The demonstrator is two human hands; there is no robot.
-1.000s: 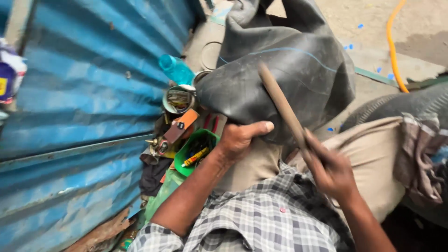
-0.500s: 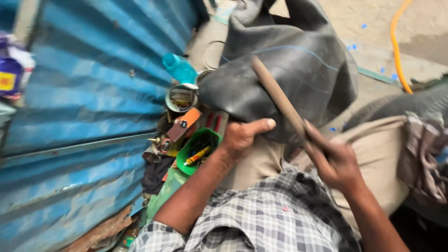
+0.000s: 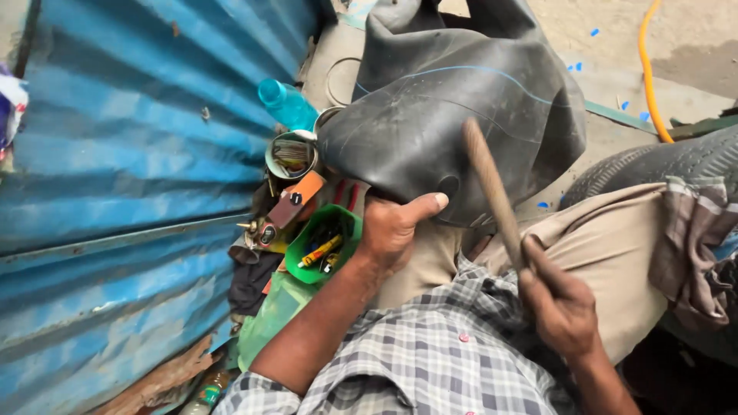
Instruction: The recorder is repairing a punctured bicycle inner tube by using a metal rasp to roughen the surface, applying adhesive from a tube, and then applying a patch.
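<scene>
Black rubber tube (image 3: pixel 453 115), one, top cut off; left hand (image 3: pixel 392 227) clamped underneath at six o'clock; right hand (image 3: pixel 560 303) closed round one wooden stick (image 3: pixel 492 188).

There is only one view, from a camera on the person's head. It looks steeply down and close at the black rubber inner tube (image 3: pixel 453 115) on the lap, with the blue corrugated metal wall (image 3: pixel 131 154) filling the left side.
</scene>
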